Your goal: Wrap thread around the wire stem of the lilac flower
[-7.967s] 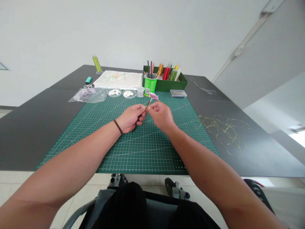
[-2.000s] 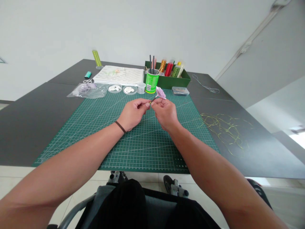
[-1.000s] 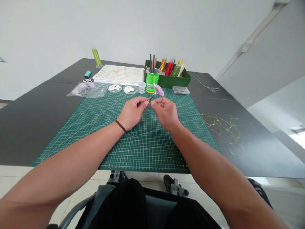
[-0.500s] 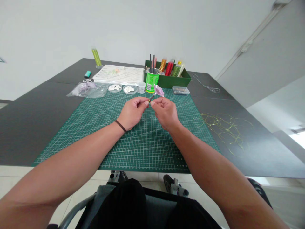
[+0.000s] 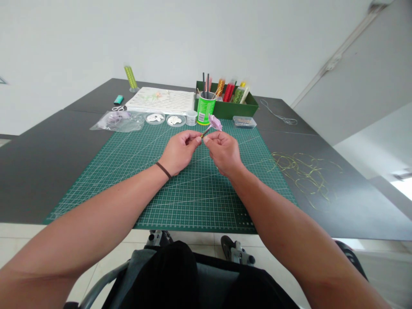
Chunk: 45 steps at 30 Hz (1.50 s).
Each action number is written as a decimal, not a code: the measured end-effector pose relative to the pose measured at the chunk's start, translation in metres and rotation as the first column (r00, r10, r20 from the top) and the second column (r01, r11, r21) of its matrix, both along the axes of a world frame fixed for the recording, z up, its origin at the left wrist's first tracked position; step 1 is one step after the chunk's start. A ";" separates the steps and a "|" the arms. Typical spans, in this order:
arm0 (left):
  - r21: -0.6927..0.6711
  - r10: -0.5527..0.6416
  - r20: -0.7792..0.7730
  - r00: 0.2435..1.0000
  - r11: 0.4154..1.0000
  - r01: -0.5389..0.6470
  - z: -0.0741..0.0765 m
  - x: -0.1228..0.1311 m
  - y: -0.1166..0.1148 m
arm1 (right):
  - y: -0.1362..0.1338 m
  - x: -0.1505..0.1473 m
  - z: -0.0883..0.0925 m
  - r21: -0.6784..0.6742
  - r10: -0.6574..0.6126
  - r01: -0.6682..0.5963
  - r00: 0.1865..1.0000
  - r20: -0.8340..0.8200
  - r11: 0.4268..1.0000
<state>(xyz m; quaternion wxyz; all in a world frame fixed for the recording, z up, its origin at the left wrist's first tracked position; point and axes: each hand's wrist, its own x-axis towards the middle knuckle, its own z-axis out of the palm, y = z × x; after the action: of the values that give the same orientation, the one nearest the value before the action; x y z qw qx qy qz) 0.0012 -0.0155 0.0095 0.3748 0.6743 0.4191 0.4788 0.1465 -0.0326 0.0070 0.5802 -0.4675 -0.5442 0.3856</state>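
A pale purple flower [image 5: 215, 122] on a dark, thin stem [image 5: 205, 132] points up and to the right above the green cutting mat [image 5: 193, 201]. The lower part of the stem is pinched between the thumb and fingers of my left hand [image 5: 182, 150]. Close beside it, the thumb and fingertips of my right hand [image 5: 223, 150] are pressed together just under the flower; what they hold is too small to make out. A tangle of yellow-green thread [image 5: 304, 171] lies to the right, partly on the mat.
Along the back stand a bright green can [image 5: 205, 112] with sticks, a dark green box [image 5: 228, 110] of colourful tubes, a white board [image 5: 177, 101], dishes of white pieces [image 5: 175, 120], a plastic bag [image 5: 128, 122], scissors [image 5: 119, 108] and a clear case [image 5: 244, 122].
The flower has tilted very slightly to the right. Both hands stay in nearly the same place.
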 end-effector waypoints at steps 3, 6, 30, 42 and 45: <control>0.016 0.002 -0.011 1.000 1.000 -0.002 0.001 0.000 0.000 | 0.001 0.001 -0.001 0.009 -0.002 0.002 1.000 -0.002 1.000; 0.015 0.007 -0.023 1.000 1.000 -0.007 0.002 0.000 -0.001 | 0.002 0.002 -0.003 0.012 0.004 -0.004 1.000 0.010 1.000; -0.111 -0.110 0.100 0.989 0.986 0.121 0.005 0.001 -0.002 | 0.003 0.002 -0.004 0.052 0.014 -0.015 1.000 0.023 0.999; -0.069 -0.072 0.041 0.997 0.995 0.075 0.003 -0.001 -0.001 | 0.002 0.001 -0.002 0.035 -0.006 0.005 0.999 0.032 0.999; -0.045 -0.060 0.018 0.998 0.997 0.061 0.003 -0.001 -0.001 | 0.003 0.001 -0.003 0.034 -0.008 0.007 1.000 0.030 0.999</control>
<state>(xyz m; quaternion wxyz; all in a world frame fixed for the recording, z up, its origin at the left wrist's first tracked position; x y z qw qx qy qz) -0.0002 -0.0167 0.0126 0.4079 0.6740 0.4062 0.4629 0.1479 -0.0299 0.0041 0.5812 -0.4656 -0.5576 0.3668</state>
